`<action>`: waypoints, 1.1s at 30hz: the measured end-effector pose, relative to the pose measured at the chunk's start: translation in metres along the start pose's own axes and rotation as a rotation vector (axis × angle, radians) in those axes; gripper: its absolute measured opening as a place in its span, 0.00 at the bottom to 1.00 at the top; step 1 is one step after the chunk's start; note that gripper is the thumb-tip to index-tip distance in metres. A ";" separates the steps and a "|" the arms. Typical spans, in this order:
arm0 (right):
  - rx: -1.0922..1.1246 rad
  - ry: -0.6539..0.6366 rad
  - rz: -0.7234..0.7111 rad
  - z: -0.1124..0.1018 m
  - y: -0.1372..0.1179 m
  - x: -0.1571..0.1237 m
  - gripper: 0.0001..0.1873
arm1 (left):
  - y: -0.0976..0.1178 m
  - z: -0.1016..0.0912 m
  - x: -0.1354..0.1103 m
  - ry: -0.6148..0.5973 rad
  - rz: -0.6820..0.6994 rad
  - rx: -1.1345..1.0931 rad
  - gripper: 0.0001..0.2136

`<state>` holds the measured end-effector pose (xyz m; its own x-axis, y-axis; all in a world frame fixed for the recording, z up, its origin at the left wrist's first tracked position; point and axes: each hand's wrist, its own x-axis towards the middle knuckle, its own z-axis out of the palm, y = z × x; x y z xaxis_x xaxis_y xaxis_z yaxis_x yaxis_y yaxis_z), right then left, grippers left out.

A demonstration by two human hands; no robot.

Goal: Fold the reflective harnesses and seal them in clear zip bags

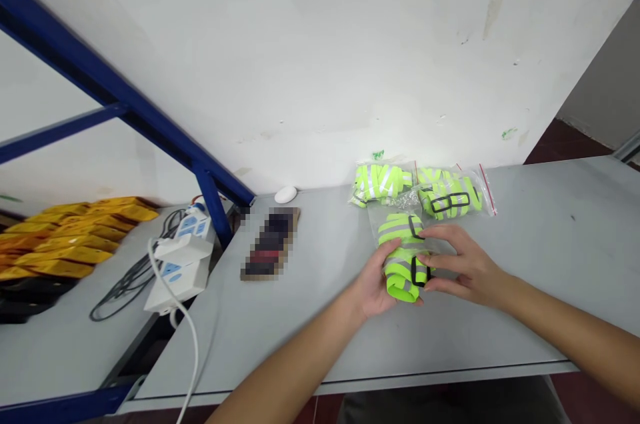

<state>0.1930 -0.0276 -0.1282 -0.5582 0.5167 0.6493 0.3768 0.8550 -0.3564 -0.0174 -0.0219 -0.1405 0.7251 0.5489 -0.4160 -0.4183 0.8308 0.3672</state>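
Note:
A rolled neon-yellow reflective strap (397,247) with grey bands and black buckles is between my two hands, close above the grey table. My left hand (377,284) is wrapped round its left side, thumb on top. From the right, my right hand (463,264) pinches its edge by the black buckles, fingers bent. Clear plastic shows around the roll's far end; whether the roll lies inside that plastic I cannot tell. Just beyond lie a bagged neon-yellow strap (381,181) on the left and more bagged neon-yellow straps (453,194) on the right, in clear bags with red seals.
The grey table (300,337) meets a white wall (320,64). Left on it are a white oval object (286,195) and a blurred-out flat item (270,244). Beyond a blue metal frame (213,201) are white power strips (183,271), cables and yellow packets (75,231).

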 end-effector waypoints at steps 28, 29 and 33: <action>-0.172 0.018 0.108 0.016 -0.012 0.001 0.20 | -0.008 0.006 0.002 -0.102 0.051 0.269 0.07; -0.198 0.039 0.095 0.017 -0.010 0.000 0.19 | -0.009 0.007 0.002 -0.098 0.047 0.295 0.06; -0.286 0.139 0.042 0.021 -0.001 -0.006 0.11 | -0.011 0.009 0.003 -0.116 0.007 0.372 0.11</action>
<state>0.1808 -0.0305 -0.1463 -0.4386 0.5228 0.7310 0.6007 0.7755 -0.1942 -0.0062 -0.0300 -0.1381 0.7889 0.5224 -0.3236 -0.2114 0.7251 0.6554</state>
